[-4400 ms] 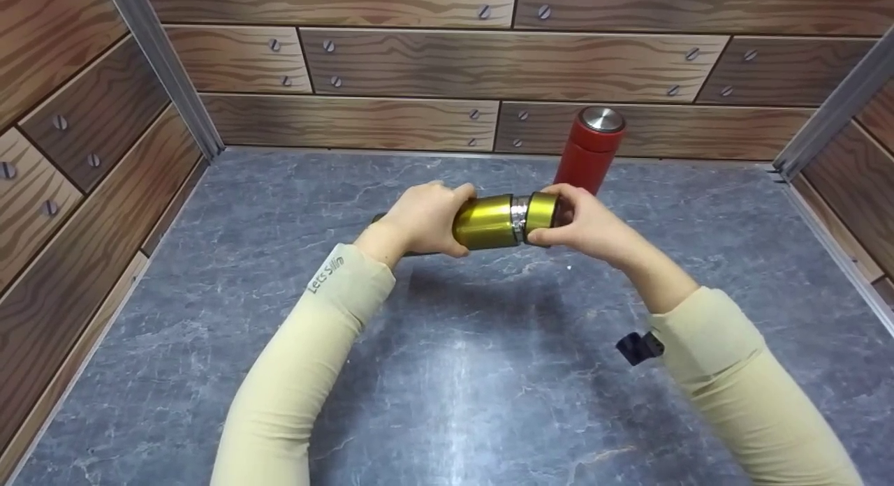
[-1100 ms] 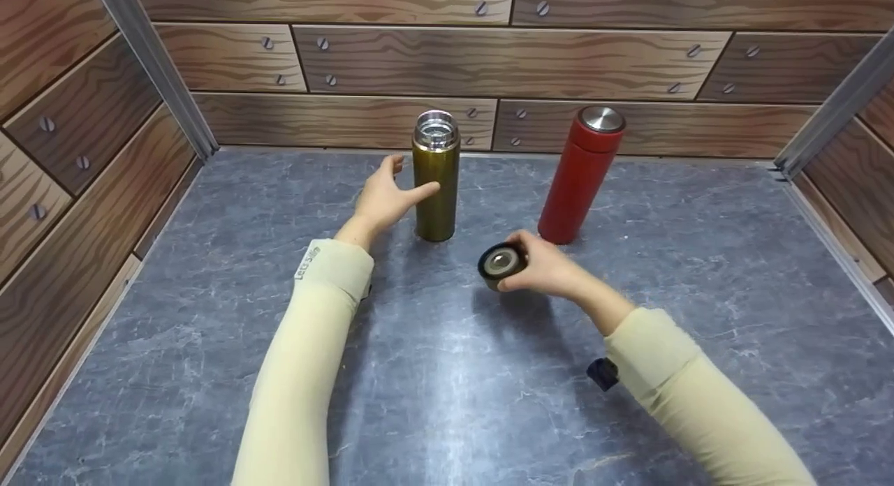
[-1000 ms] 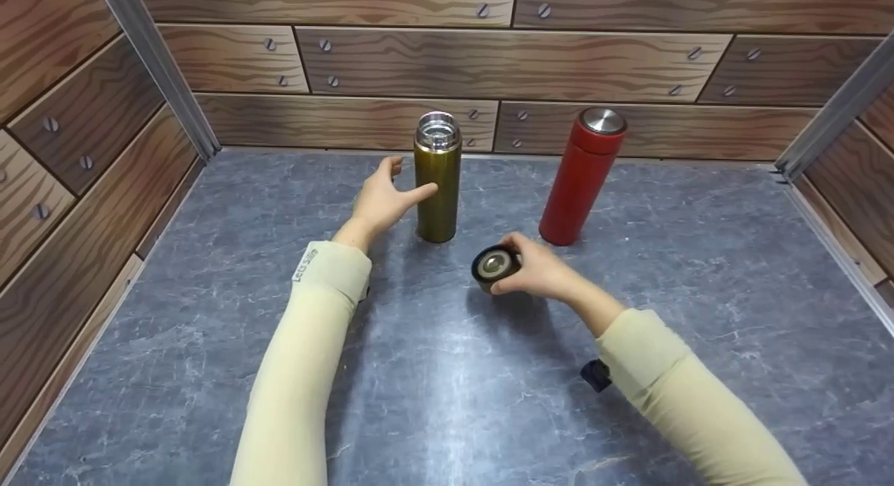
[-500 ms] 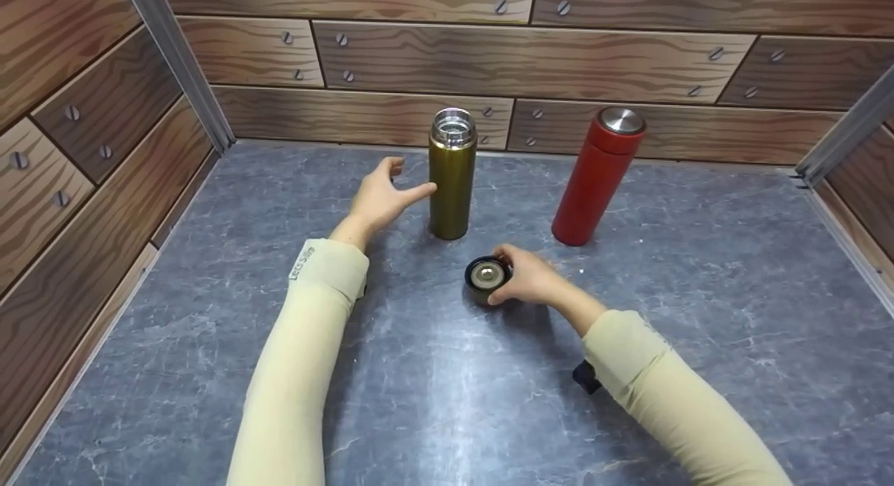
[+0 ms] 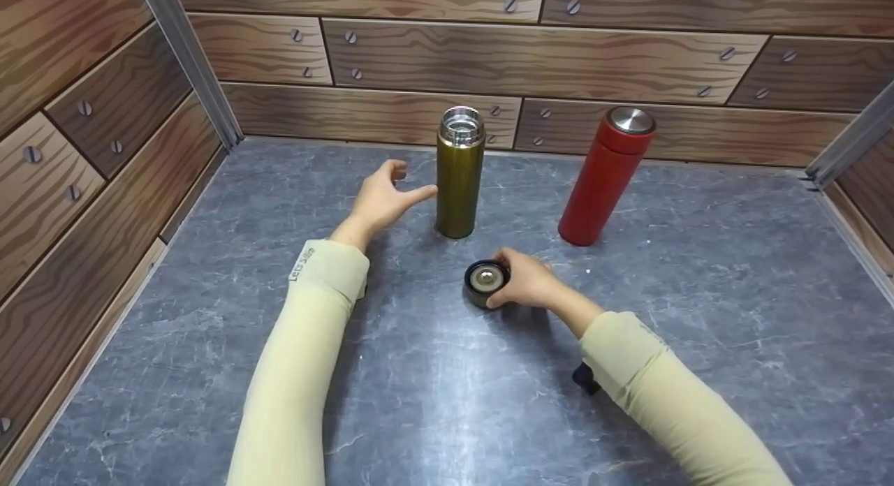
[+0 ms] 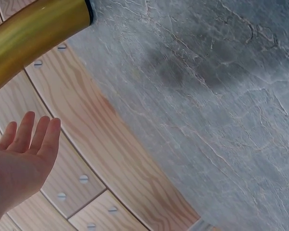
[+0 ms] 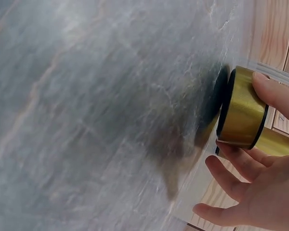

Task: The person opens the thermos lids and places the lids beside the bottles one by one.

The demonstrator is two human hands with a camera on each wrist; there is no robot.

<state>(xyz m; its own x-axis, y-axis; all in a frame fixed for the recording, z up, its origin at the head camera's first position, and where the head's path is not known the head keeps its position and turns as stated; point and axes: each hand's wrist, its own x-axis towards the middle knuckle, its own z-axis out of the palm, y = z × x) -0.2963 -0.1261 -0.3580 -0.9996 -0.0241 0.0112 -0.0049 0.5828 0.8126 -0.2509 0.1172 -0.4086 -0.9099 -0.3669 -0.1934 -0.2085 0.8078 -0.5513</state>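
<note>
An olive-gold thermos flask point(image 5: 458, 189) stands upright with its steel mouth uncovered. Just left of it, my left hand point(image 5: 380, 201) is spread, its thumb tip right at the flask's side in the head view. In the left wrist view those fingers point(image 6: 31, 137) stand apart from the gold flask point(image 6: 36, 36). My right hand point(image 5: 529, 282) pinches the gold lid point(image 5: 485, 283) between thumb and fingers, its dark-rimmed inner side facing up. In the right wrist view the gold lid point(image 7: 243, 108) sits right at the tabletop, over its own reflection.
A red thermos flask point(image 5: 604, 179) with a steel-topped lid stands upright at the back right. Wood-patterned walls point(image 5: 419, 53) enclose the grey marbled table point(image 5: 230, 318) at the back and sides. A dark strap piece point(image 5: 585, 378) hangs by the right cuff.
Earlier both hands held the gold flask sideways with its lid coming off. The flask now stands upright, released by my left hand. My right hand has brought the lid down and left, inner side up.
</note>
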